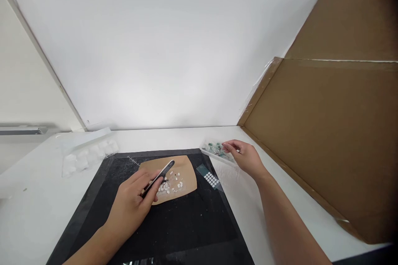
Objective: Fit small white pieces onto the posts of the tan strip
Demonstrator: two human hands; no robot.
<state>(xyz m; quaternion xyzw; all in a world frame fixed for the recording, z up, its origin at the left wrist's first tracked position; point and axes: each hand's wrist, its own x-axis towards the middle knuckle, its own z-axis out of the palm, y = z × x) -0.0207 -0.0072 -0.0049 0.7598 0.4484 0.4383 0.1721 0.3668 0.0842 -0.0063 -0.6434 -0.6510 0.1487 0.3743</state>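
Observation:
My left hand (137,190) is closed around a slim black tool with a pale edge (164,170); its exact kind is unclear. Its rounded end points up and away over a tan paper sheet (186,169) that carries small white pieces (164,187), scattered and partly heaped. At the right, my right hand (244,155) has thumb and fingers pinched together above a shallow clear plastic tray (219,158). Small greenish and clear items (214,148) lie in that tray. Whatever the right fingertips pinch is too small to make out.
Under the paper lies a black mat (186,232) on the white table (27,215). A clear strip with white dots (211,179) rests by the mat's right edge. Clear plastic packaging (90,155) is at the back left. A cardboard panel (326,132) stands along the right.

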